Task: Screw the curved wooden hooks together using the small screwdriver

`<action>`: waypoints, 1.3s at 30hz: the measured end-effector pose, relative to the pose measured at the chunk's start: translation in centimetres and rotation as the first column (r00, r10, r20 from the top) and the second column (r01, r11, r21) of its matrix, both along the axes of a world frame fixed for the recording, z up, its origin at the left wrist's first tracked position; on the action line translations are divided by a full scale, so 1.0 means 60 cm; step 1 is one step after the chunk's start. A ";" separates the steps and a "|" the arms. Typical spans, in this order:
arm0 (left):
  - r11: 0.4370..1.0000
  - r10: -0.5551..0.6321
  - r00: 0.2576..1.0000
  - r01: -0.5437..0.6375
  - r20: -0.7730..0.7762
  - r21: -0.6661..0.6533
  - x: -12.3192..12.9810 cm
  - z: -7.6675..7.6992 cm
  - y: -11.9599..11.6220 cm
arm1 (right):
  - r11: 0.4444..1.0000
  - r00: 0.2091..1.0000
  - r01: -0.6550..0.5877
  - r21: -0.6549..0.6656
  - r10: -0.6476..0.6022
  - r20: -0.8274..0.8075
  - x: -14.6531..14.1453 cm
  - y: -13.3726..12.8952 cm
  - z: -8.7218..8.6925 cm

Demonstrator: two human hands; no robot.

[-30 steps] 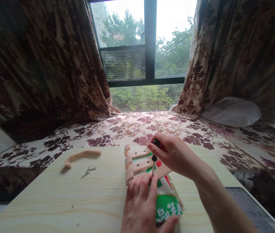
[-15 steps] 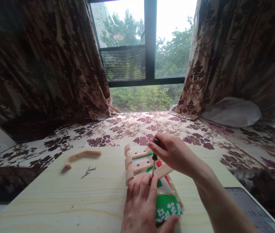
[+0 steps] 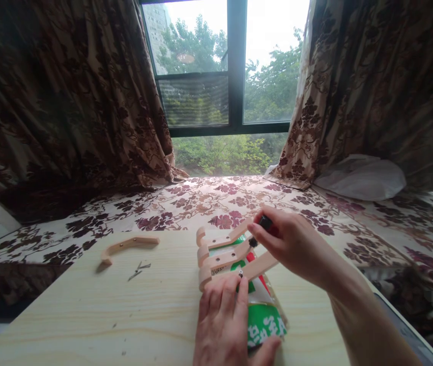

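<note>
The right hand pinches the screwdriver, tip to 7 o'clock; the left hand, thumb spread, presses a hook

Daylit window, floral curtains, pale wooden table

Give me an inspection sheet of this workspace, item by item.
Surface: pale wood-grain tabletop, a few small dark specks.
Job's things: three curved pale-wood hooks side by side over a green, white and red plastic packet; black-handled screwdriver; fourth wooden hook apart.
Clutter: small pile of thin grey screws.
Hands: right hand grips the screwdriver; left hand rests on the nearest hook.
Cables: nothing seen.
Surroundings: brown floral curtains, dark-framed window, whitish plastic bag.
</note>
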State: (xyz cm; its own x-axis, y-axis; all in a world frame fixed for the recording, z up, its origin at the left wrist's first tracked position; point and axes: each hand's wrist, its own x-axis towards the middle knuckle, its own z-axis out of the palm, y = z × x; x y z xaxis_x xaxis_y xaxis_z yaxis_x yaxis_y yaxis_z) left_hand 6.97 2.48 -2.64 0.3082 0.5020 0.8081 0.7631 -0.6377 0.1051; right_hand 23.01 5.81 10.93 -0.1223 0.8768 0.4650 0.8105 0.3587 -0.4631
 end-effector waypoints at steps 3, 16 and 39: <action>1.000 -0.011 1.000 0.011 0.002 -0.007 -0.001 0.003 -0.001 | 1.000 0.998 0.017 -0.020 -0.016 0.053 0.006 -0.026 -0.013; 0.996 -0.063 0.983 0.052 -0.171 -0.068 -0.025 0.026 -0.009 | 0.990 0.983 -0.072 -0.121 0.091 0.162 0.018 -0.093 -0.079; 0.996 -0.058 0.972 0.042 -0.227 -0.076 -0.023 0.028 -0.014 | 0.947 0.968 -0.247 -0.207 0.229 -0.105 0.035 -0.089 -0.109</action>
